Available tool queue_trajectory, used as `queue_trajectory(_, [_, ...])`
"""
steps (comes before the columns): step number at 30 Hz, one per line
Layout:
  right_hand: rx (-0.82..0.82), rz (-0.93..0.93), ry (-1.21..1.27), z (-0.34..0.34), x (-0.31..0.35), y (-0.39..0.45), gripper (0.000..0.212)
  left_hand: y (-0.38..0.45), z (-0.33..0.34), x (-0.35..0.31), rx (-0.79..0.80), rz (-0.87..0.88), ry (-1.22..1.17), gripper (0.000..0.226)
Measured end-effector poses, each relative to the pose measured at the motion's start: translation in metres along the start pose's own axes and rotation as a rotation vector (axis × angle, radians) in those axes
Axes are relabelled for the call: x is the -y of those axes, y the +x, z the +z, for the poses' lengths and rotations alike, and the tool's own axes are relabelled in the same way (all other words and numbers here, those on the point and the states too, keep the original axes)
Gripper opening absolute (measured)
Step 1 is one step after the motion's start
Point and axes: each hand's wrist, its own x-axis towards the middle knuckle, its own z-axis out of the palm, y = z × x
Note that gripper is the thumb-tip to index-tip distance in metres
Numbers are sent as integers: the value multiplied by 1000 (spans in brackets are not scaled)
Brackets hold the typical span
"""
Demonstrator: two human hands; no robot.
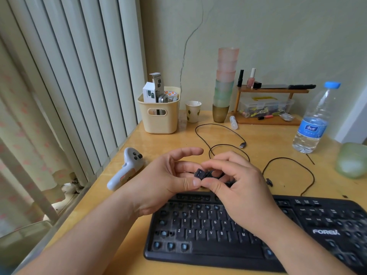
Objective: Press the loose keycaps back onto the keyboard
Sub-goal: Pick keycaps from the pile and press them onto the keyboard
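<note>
Sorting keycaps above the keyboard (pixel 218 235): left hand (pixel 168 179) cups some, right hand (pixel 236 185) pinches one keycap (pixel 199 173). Next up, I'd guess, lining it over a bare switch and pressing.

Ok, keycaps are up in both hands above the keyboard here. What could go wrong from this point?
1. The left hand and right hand pinch a small cluster of keycaps in mid-air; one could slip and bounce off the desk.
2. The keyboard shows many bare switch posts, so a cap may get pressed onto the wrong position.
3. The water bottle stands close; an elbow swing might topple it towards the keyboard.
</note>
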Motion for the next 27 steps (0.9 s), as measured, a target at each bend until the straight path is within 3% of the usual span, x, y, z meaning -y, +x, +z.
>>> queue_trajectory(4, [105, 107, 116, 0, -2, 0, 16, -3, -1, -2, -11, 33, 183, 69])
queue_trajectory(12, [242, 384, 318, 3, 10, 4, 19, -5, -7, -6, -105, 186, 623, 76])
queue_trajectory(15, [319, 456, 258, 6, 13, 12, 14, -7, -12, -7, -149, 220, 865, 83])
queue_trajectory(21, [461, 485, 175, 13, 22, 32, 11, -9, -18, -10, -207, 199, 1063, 86])
queue_trajectory(25, [474, 475, 93, 18, 26, 43, 24, -8, -27, -12, -206, 156, 1094, 74])
queue_trajectory(27, [438, 455, -37, 20, 26, 46, 26, -9, -35, -24, -180, 68, 1145, 55])
